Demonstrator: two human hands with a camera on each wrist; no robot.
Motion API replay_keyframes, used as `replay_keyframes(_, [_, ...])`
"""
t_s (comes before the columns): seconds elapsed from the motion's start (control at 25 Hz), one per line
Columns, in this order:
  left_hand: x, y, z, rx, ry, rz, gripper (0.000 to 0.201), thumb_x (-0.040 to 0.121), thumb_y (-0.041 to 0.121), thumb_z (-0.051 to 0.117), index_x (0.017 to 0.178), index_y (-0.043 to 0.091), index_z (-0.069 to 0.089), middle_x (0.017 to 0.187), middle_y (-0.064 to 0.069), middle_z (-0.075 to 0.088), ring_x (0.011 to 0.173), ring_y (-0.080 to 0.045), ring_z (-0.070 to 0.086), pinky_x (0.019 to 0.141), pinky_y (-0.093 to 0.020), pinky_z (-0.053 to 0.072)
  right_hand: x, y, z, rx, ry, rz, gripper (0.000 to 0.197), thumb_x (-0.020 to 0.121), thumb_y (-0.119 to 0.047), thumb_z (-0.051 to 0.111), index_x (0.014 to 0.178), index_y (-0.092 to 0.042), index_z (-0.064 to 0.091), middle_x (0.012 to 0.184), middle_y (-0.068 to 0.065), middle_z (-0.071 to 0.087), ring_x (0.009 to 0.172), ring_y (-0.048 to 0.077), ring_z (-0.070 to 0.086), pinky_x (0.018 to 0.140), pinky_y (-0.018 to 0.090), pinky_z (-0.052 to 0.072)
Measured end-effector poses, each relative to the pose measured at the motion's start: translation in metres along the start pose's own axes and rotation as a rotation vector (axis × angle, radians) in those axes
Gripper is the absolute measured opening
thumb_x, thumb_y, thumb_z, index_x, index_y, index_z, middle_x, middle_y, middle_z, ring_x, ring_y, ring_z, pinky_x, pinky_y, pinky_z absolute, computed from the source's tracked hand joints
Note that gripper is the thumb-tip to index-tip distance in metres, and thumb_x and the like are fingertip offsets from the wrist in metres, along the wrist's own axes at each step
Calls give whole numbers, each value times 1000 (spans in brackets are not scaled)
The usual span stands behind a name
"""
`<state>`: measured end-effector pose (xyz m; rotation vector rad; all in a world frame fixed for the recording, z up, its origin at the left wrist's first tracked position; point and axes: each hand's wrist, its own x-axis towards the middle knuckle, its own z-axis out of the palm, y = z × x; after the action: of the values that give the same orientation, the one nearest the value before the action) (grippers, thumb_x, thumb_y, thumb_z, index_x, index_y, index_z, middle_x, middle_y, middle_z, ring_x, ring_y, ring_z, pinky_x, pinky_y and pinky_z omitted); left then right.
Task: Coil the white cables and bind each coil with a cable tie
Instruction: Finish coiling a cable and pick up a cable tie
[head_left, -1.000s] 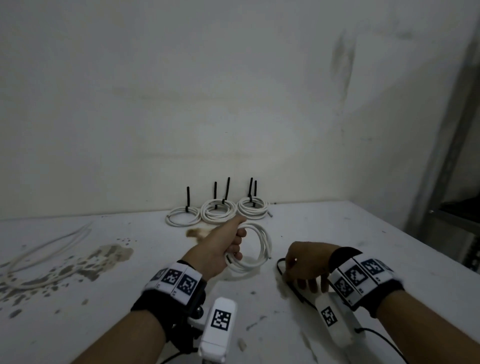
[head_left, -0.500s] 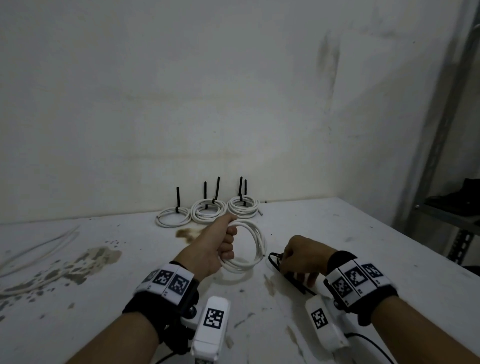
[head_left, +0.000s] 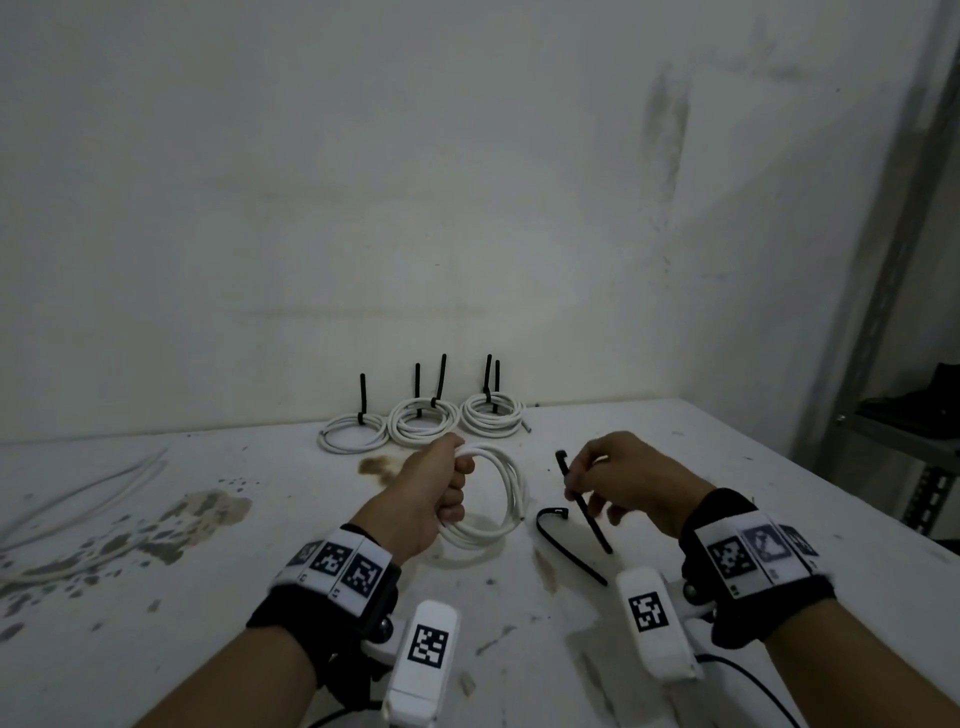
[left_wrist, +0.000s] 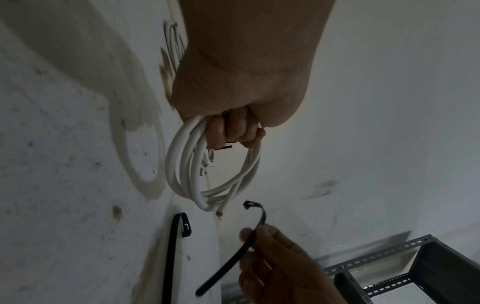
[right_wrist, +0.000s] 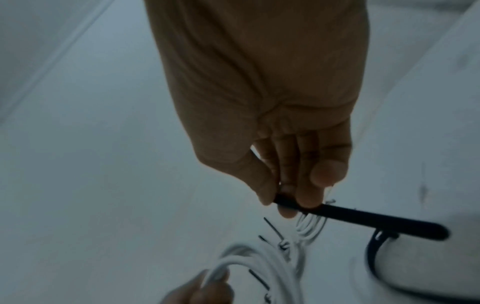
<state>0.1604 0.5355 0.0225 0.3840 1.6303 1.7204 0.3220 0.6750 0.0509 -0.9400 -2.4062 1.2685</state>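
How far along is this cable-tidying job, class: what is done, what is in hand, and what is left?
Done: three tied coils lie by the wall, black tie tails sticking up. In hand: the left hand holds a fourth coil in its grip, not yet tied, while the right hand pinches a black cable tie. Left: binding that coil, then the loose white cable at far left; a spare tie lies on the table.

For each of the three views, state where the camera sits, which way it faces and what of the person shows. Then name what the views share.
Head: worn on the head, facing forward and down at the table; both forearms show.
Left wrist: along the left hand, whose grip holds the white coil; right fingertips below.
Right wrist: along the right hand pinching a black cable tie; left fingers at the bottom edge.
Shared: all three show the coil and the held tie.
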Motion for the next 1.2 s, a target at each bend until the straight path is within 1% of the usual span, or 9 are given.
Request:
replay_keyframes(0.16, [0, 0, 0, 0, -13, 16, 43, 100, 32, 42, 61, 16, 40, 46, 7, 21, 36, -9, 14, 37, -20, 15, -11, -17, 6, 529, 3, -197, 12, 86, 9, 67, 89, -1, 61, 88, 24, 70, 67, 26, 65, 67, 33, 60])
replay_keyframes(0.32, [0, 0, -2, -10, -15, 39, 42, 99, 33, 44, 60, 17, 40, 46, 7, 22, 36, -9, 15, 37, -20, 16, -20, -34, 18, 554, -60, -262, 10, 87, 6, 68, 91, -2, 64, 94, 24, 72, 75, 29, 68, 74, 38, 62])
replay_keyframes(0.48, [-1, 1, -10, 0, 1, 72, 42, 99, 35, 44, 60, 17, 42, 47, 7, 21, 38, -10, 15, 38, -21, 16, -27, -45, 23, 576, -37, -288, 9, 90, 4, 65, 85, -3, 61, 98, 26, 72, 77, 34, 69, 70, 38, 61])
replay_keyframes(0.6, [-6, 3, -15, -1, -20, 80, 42, 97, 35, 46, 58, 18, 40, 48, 7, 21, 38, -10, 15, 39, -21, 16, -26, -52, 38, 456, -58, -380, 11, 87, 1, 69, 81, -5, 64, 96, 24, 72, 80, 26, 68, 73, 38, 58])
replay_keyframes(0.72, [-15, 7, -21, -46, -29, 81, 46, 95, 34, 47, 52, 19, 39, 46, 6, 20, 35, -9, 15, 40, -21, 15, -13, -49, 60, 3, 132, -624, 15, 82, -16, 79, 75, -25, 69, 85, -3, 67, 82, -3, 54, 76, 11, 40])
replay_keyframes(0.8, [-19, 11, -28, -100, -37, 74, 47, 95, 35, 47, 52, 17, 41, 44, 6, 19, 34, -9, 14, 40, -21, 14, -1, -46, 74, -204, 283, -792, 12, 82, -18, 80, 80, -26, 70, 87, -5, 62, 87, 4, 53, 76, 18, 39])
replay_keyframes(0.92, [-24, 15, -46, -163, -65, 36, 45, 96, 37, 50, 59, 11, 53, 42, 7, 18, 33, -7, 14, 40, -20, 12, 12, -50, 94, -309, 343, -928, 9, 83, -11, 77, 85, -17, 70, 91, 5, 64, 87, 22, 58, 72, 30, 45])
replay_keyframes(1.04, [-26, 21, -67, -189, -54, 45, 40, 92, 43, 61, 63, 17, 57, 43, 8, 18, 34, -7, 14, 41, -20, 12, 19, -63, 111, -354, 355, -978, 6, 85, -13, 74, 86, -16, 69, 88, 4, 63, 84, 20, 54, 70, 28, 41])
replay_keyframes(1.2, [-30, 29, -97, -198, 81, 136, 23, 87, 37, 71, 87, 18, 58, 46, 7, 21, 37, -8, 16, 38, -21, 16, 20, -85, 136, -265, 297, -940, 11, 87, -31, 74, 94, -21, 72, 96, 1, 60, 97, 17, 50, 77, 17, 35])
